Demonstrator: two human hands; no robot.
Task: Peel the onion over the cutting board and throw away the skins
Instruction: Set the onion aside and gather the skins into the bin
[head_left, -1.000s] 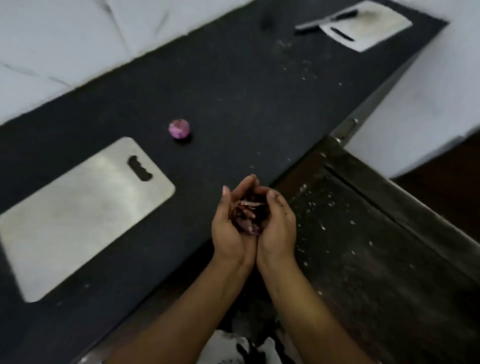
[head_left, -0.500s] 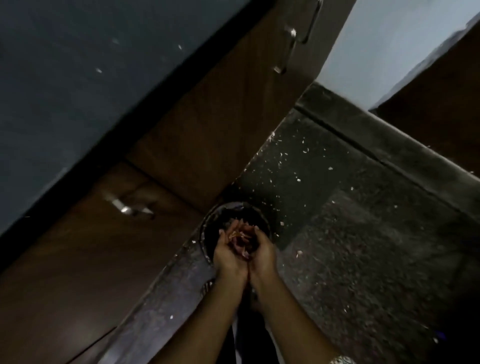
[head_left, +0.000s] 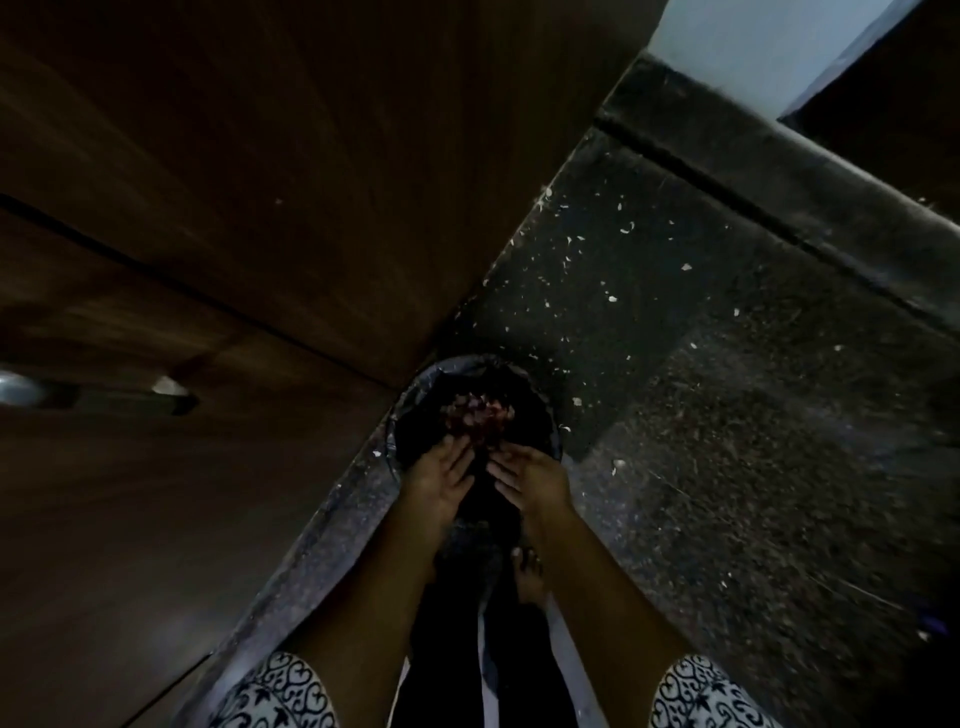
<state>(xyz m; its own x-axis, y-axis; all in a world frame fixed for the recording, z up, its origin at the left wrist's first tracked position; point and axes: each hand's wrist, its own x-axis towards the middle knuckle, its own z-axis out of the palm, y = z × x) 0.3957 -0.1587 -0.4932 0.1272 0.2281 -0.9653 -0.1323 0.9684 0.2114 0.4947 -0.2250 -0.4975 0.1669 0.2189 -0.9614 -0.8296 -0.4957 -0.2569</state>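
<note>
Dark wooden cabinet front (head_left: 234, 234) fills the field from 7 to 12 o'clock, crossed by thin dark door seams. Dark speckled floor (head_left: 727, 467) occupies the sector from 1 to 5 o'clock and narrows into a strip toward 7 o'clock along the cabinet foot. A dark skirting (head_left: 779, 171) crosses the floor's far edge at 2 o'clock, with a pale wall (head_left: 753, 47) above it at 1 o'clock. Two bare forearms enter from 6 o'clock, each leaving a white sleeve with a black scroll pattern: left sleeve (head_left: 270, 691) at 7 o'clock, right sleeve (head_left: 701, 696) at 5 o'clock. A round, black-lined bin (head_left: 540, 410) stands on the floor just below centre, just beside the cabinet foot. The left hand (head_left: 439, 478) and right hand (head_left: 530, 480) hang over the near rim of the bin at its 6 o'clock, side by side but not touching; the grip of each is apart, fingers straight and spread, holding nothing. The onion skins (head_left: 478, 415), a reddish-purple cluster, show within the bin mouth at 12 o'clock of the fingertips; whether they lie on the liner or are in the air cannot be told. A metal handle (head_left: 31, 392) shows at 9 o'clock on the cabinet front. A bare foot (head_left: 527, 571) stands on the floor between the forearms. Pale flecks (head_left: 613, 299) are scattered across the floor from the bin toward 1 o'clock
</note>
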